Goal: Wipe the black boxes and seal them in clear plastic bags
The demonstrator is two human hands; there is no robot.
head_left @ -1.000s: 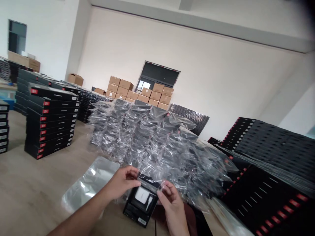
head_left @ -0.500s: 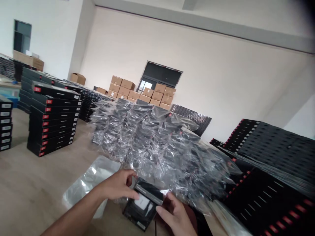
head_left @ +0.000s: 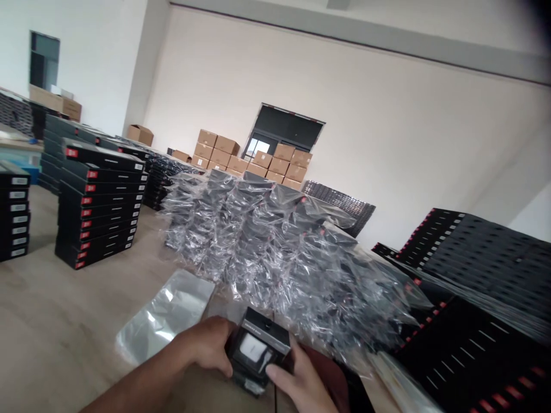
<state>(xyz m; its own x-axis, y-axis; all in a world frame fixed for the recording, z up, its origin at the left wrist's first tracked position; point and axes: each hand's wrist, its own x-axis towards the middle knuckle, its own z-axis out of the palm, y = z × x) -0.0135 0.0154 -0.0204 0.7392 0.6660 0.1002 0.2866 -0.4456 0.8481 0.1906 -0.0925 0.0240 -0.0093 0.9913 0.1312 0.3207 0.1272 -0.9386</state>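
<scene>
Between my hands is a small black box [head_left: 253, 349] with a white picture on its front, tilted so that its top end shows. My left hand [head_left: 213, 347] grips its left side, thumb near the lower front edge. On the right side, my right hand [head_left: 299, 376] holds it with the thumb on the front. Some fingers of both hands are hidden behind the box. A stack of clear plastic bags [head_left: 170, 312] lies flat on the table just left of and beyond my left hand.
Behind the box rises a wide pile of plastic-wrapped black boxes [head_left: 258, 241]. Unwrapped black boxes [head_left: 105, 212] stand stacked at left, and more black boxes [head_left: 465, 344] lie at right. Brown cartons [head_left: 258, 163] stand by the far wall. The wooden table [head_left: 86, 310] spreads below.
The box has tipped so its top end now faces more toward view. My left hand has shifted from its upper left corner down along its left side.
</scene>
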